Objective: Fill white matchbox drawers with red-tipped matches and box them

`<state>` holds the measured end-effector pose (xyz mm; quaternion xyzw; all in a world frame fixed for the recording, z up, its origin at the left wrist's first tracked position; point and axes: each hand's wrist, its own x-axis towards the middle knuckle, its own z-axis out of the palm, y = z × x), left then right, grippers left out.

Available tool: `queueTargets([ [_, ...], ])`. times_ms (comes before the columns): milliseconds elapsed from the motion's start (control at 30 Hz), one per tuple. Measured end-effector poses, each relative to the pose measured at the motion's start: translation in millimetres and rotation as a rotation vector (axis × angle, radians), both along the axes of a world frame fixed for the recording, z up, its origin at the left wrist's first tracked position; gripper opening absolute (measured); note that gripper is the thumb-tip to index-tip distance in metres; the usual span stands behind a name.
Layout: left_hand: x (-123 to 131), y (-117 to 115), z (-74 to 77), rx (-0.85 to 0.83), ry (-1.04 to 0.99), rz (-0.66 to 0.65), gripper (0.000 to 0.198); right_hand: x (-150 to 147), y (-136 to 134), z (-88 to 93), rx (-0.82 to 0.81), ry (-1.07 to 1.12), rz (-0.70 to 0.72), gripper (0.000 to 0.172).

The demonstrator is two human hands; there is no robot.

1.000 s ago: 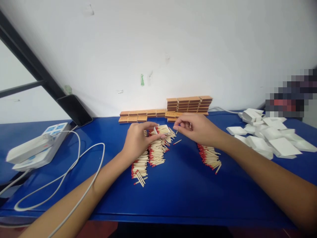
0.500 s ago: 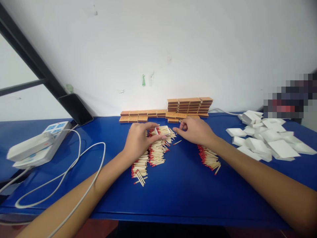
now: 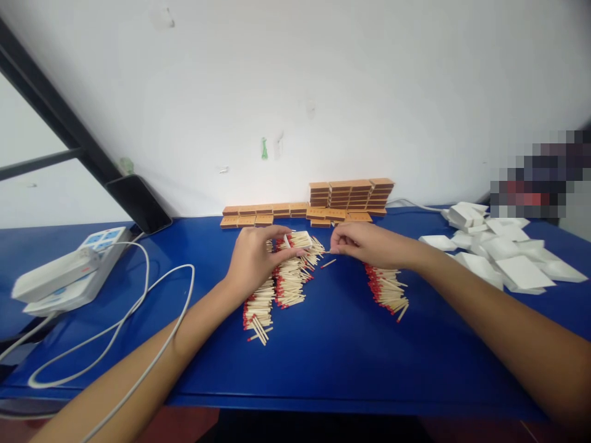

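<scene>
My left hand (image 3: 253, 257) is closed around a small white tray filled with matches (image 3: 299, 240), held just above a long heap of red-tipped matches (image 3: 282, 284) on the blue table (image 3: 332, 344). To its right, my right hand (image 3: 364, 244) pinches its fingertips together; what they hold is too small to make out. A single match (image 3: 328, 264) lies between the hands. A second heap of matches (image 3: 386, 289) lies under my right wrist.
Brown matchbox sleeves (image 3: 351, 194) are stacked against the wall, with a lower row (image 3: 263, 215) to their left. White empty trays (image 3: 496, 249) are piled at the right. A power strip (image 3: 69, 274) with white cables (image 3: 138, 307) and a dark phone (image 3: 138, 203) sit at the left.
My right hand has moved down and left, toward the filled tray, and its fingers have drawn into a pinch. My left hand has barely shifted.
</scene>
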<state>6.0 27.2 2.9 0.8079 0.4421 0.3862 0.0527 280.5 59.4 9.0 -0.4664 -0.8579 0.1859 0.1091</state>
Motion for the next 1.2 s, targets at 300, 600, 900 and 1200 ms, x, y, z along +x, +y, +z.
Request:
queueTargets([
  [300, 1, -1, 1.5, -0.015, -0.009, -0.006, 0.028, -7, -6, -4.7, -0.103, 0.024, 0.064, 0.024],
  [600, -1, 0, -0.4, 0.01, 0.06, 0.001, 0.029, -1, -11, 4.8, -0.077, -0.029, 0.08, 0.016],
  [900, 9, -9, -2.8, -0.042, 0.068, -0.118, 0.035, -25, -30, 14.9, 0.073, 0.27, -0.006, 0.026],
  [1200, 9, -10, -1.2, -0.067, 0.019, -0.119, 0.032, -27, -29, 13.3, 0.222, 0.289, -0.034, 0.021],
])
